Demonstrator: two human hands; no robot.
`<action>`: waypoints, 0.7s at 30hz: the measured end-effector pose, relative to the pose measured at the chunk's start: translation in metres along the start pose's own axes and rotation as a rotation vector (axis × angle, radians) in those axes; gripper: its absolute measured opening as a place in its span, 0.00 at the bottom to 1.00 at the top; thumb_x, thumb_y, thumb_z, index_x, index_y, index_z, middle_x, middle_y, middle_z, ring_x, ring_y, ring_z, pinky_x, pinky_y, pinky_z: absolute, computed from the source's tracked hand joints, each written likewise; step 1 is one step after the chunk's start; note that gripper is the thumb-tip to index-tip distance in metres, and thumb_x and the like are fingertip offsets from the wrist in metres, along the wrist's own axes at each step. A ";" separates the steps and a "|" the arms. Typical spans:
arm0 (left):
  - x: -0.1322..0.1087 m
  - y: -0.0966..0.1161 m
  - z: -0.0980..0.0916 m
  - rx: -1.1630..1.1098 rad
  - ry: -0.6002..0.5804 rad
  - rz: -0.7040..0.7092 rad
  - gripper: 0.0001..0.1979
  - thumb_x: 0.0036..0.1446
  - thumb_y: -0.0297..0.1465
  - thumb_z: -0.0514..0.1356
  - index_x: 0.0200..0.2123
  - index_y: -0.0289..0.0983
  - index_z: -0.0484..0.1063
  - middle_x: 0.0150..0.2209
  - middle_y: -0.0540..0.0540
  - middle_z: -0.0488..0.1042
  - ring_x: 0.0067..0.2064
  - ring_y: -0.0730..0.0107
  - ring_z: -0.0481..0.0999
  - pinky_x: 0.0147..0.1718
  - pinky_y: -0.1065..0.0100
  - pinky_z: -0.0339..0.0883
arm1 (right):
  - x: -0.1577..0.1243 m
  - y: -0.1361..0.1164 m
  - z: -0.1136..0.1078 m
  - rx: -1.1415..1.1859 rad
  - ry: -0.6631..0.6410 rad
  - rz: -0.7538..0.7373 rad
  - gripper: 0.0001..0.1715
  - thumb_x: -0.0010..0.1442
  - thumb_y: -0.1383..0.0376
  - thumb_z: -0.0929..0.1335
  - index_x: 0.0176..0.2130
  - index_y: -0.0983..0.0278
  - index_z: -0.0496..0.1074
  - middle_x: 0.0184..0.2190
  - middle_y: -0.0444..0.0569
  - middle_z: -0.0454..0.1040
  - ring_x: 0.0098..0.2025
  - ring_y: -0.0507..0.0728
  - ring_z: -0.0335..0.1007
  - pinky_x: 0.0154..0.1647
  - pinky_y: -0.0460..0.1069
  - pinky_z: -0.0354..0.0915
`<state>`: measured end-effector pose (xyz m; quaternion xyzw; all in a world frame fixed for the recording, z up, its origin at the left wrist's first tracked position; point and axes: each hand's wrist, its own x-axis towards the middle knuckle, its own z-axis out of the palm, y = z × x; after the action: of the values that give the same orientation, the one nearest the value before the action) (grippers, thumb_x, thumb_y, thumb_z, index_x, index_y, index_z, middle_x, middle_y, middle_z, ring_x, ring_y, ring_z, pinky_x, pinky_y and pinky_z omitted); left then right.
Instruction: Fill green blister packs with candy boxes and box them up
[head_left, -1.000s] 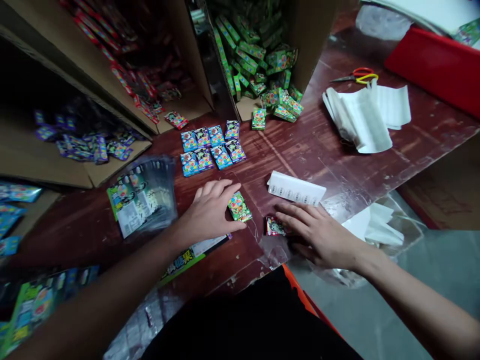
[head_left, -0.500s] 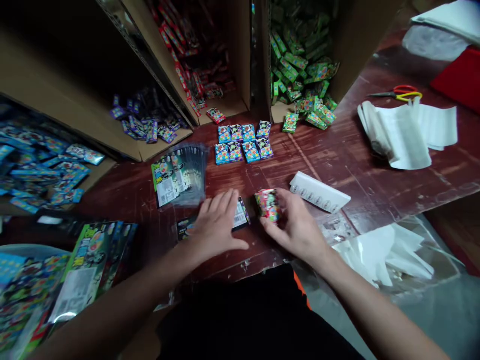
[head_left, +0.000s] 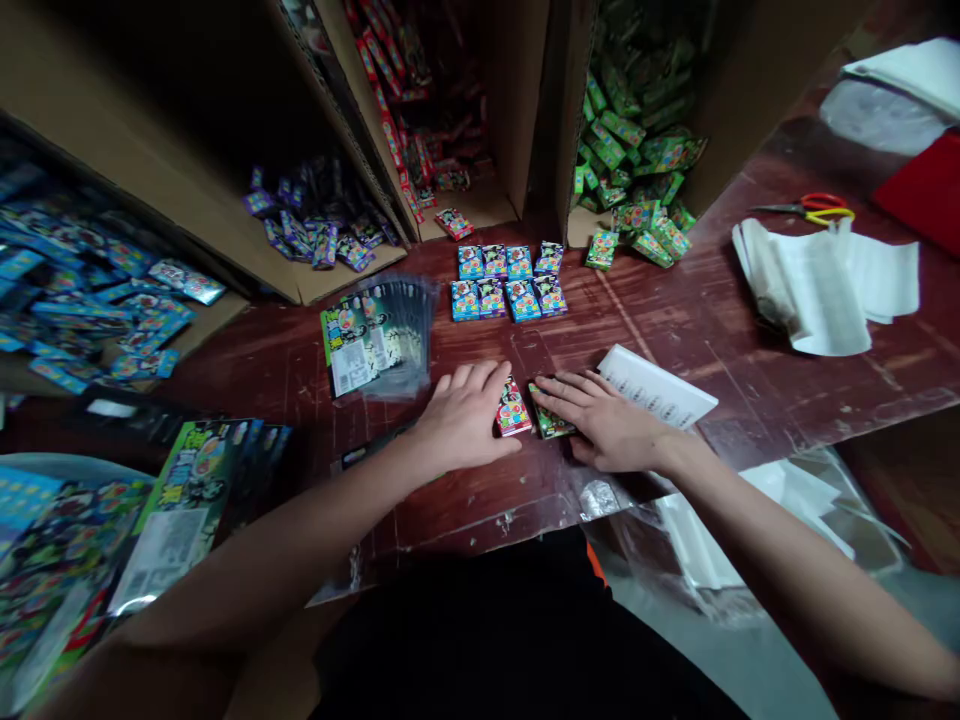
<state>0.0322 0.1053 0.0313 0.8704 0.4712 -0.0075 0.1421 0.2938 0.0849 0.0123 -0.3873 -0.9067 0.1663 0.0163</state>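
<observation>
My left hand [head_left: 466, 415] lies with outstretched fingers over the table, its fingertips and thumb beside a small red printed box [head_left: 513, 408]. Flat on a small green box [head_left: 553, 424] rests my right hand [head_left: 596, 415], fingers stretched out and covering part of it. The two boxes lie side by side with a narrow gap. A dark printed pouch [head_left: 367, 452] is mostly hidden under my left hand and wrist. Beyond the hands, several small blue boxes [head_left: 523, 299] and purple boxes [head_left: 551, 295] lie in two rows.
Fanned plastic pouches [head_left: 382, 335] lie at left. Cardboard cartons hold blue boxes [head_left: 112, 290], purple boxes [head_left: 322, 240], red boxes [head_left: 420, 130] and green boxes [head_left: 622, 150]. A folded white sticker strip [head_left: 660, 388], paper backing [head_left: 817, 285] and scissors [head_left: 814, 207] are on the right.
The boxes held in my right hand are now down on the table, red at left and green at right. My left hand has shifted right, to the red box.
</observation>
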 end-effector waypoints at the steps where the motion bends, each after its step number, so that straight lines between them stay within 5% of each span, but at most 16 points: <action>1: 0.009 0.002 0.004 0.001 -0.019 0.010 0.47 0.53 0.45 0.65 0.70 0.35 0.52 0.66 0.33 0.63 0.65 0.42 0.62 0.60 0.48 0.57 | 0.001 -0.001 -0.001 -0.026 -0.003 0.040 0.44 0.60 0.61 0.70 0.71 0.60 0.55 0.70 0.57 0.58 0.70 0.72 0.53 0.68 0.69 0.54; 5: 0.021 0.003 0.014 0.013 0.020 0.015 0.42 0.55 0.40 0.62 0.69 0.31 0.53 0.62 0.32 0.67 0.62 0.43 0.64 0.59 0.49 0.57 | 0.006 -0.018 -0.003 -0.173 0.022 0.417 0.40 0.60 0.41 0.69 0.59 0.65 0.69 0.51 0.66 0.75 0.47 0.72 0.77 0.43 0.62 0.72; 8: 0.014 0.003 0.017 -0.012 0.031 0.031 0.42 0.55 0.39 0.62 0.69 0.31 0.53 0.62 0.34 0.68 0.62 0.45 0.65 0.59 0.50 0.58 | 0.011 -0.032 0.001 -0.206 0.013 0.649 0.43 0.62 0.34 0.60 0.51 0.67 0.70 0.35 0.63 0.79 0.36 0.71 0.80 0.33 0.58 0.71; 11: 0.009 0.007 0.019 -0.051 0.010 0.051 0.42 0.54 0.38 0.62 0.69 0.32 0.54 0.62 0.35 0.68 0.62 0.46 0.65 0.59 0.50 0.58 | 0.014 -0.038 0.005 -0.171 0.022 0.763 0.43 0.65 0.34 0.55 0.47 0.67 0.71 0.30 0.62 0.80 0.35 0.70 0.81 0.33 0.56 0.70; 14: 0.009 0.009 0.021 -0.077 0.008 0.043 0.43 0.54 0.38 0.62 0.70 0.34 0.53 0.63 0.35 0.67 0.63 0.46 0.64 0.59 0.50 0.58 | 0.009 -0.036 0.004 -0.004 0.018 0.692 0.39 0.69 0.39 0.53 0.47 0.66 0.73 0.34 0.62 0.81 0.39 0.68 0.81 0.37 0.56 0.71; 17: 0.008 0.009 0.023 -0.091 -0.005 0.046 0.42 0.54 0.37 0.62 0.70 0.34 0.52 0.64 0.36 0.67 0.63 0.47 0.64 0.60 0.50 0.57 | -0.005 -0.023 -0.002 0.156 0.033 0.490 0.35 0.70 0.43 0.58 0.60 0.66 0.66 0.40 0.59 0.81 0.43 0.65 0.80 0.44 0.57 0.73; 21: 0.002 0.010 0.023 -0.126 -0.022 0.090 0.43 0.56 0.38 0.62 0.70 0.32 0.51 0.64 0.34 0.66 0.63 0.47 0.65 0.61 0.49 0.56 | -0.018 -0.001 0.000 0.140 0.099 0.068 0.59 0.58 0.45 0.73 0.73 0.62 0.44 0.65 0.62 0.65 0.65 0.71 0.62 0.63 0.65 0.63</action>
<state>0.0445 0.0958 0.0119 0.8799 0.4298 0.0189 0.2019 0.3057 0.0717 0.0146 -0.4234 -0.8773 0.2103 0.0827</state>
